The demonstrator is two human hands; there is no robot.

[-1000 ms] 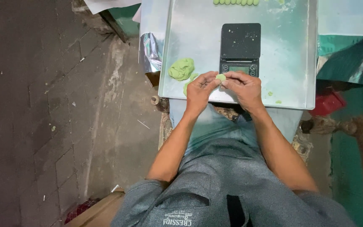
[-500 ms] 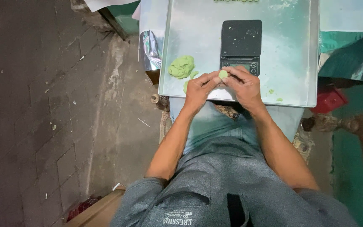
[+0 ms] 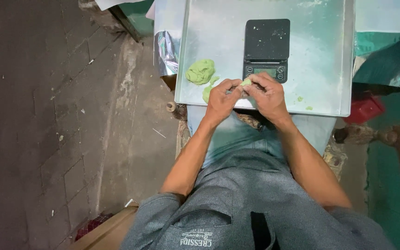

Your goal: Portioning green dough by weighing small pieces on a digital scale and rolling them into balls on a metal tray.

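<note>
Left hand (image 3: 222, 95) and right hand (image 3: 267, 95) are both pinched shut on one small dough bit (image 3: 246, 82), fingertips meeting over the tray (image 3: 329, 69) near edge. Change vs a second ago: hands sit almost the same, bit turned slightly between the fingers, so I'm still shaping. Bit is at my fingertips, just below the scale (image 3: 266, 48). Dough lump (image 3: 200, 71) lies left of my left hand.
</note>
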